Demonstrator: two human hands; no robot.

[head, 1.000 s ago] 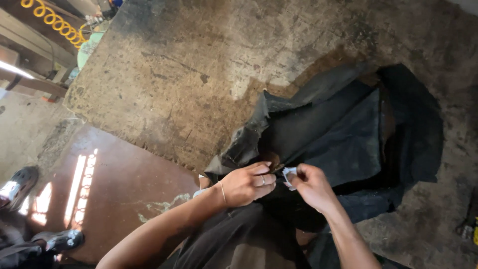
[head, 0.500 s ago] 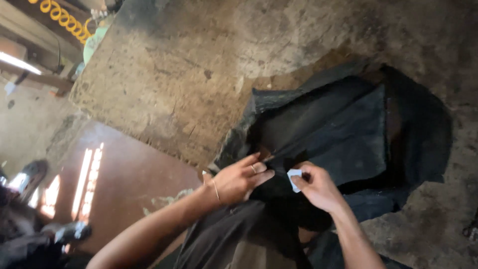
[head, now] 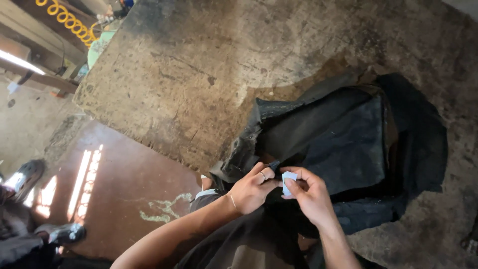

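Observation:
A large piece of black leather-like material (head: 343, 144) lies spread on a worn, stained workbench (head: 199, 74), its near edge hanging toward me. My left hand (head: 254, 189) pinches that near edge, a ring on one finger. My right hand (head: 308, 197) sits just beside it, fingers closed on a small white flat piece (head: 288, 182) held against the material's edge. Both hands touch at the fingertips.
A yellow coiled hose (head: 69, 20) hangs at the far left beyond the bench. A reddish-brown floor (head: 129, 189) with sunlit streaks lies below. Another person's shoes (head: 25, 174) show at the lower left.
The view has shifted slightly. My hands have stayed at the material's near edge, with the right hand bringing the white piece closer to the left fingertips.

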